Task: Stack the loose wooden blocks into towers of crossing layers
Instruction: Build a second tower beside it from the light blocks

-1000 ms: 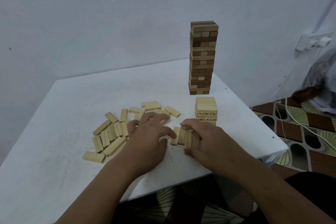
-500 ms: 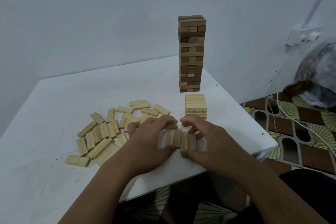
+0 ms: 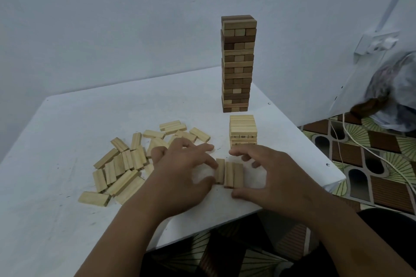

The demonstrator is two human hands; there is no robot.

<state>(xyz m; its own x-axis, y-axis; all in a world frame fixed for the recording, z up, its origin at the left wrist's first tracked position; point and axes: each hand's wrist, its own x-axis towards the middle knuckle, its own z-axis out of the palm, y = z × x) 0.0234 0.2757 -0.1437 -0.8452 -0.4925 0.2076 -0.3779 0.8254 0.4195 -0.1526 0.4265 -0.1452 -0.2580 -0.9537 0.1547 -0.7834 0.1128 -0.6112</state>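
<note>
Head view: your left hand and right hand flanked a row of three blocks lying side by side on the table. Both hands' fingers were spread and loosely bent around the row's ends; whether they touched it was unclear. Loose blocks lay left of your left hand. A short stack stood just beyond your right fingertips, the tall tower farther behind it.

Both bare forearms enter from 6 o'clock; left hand and right hand hover palm-down, fingers spread and loosely bent, thumbs pointing inward, fingertips toward 12 o'clock.
</note>
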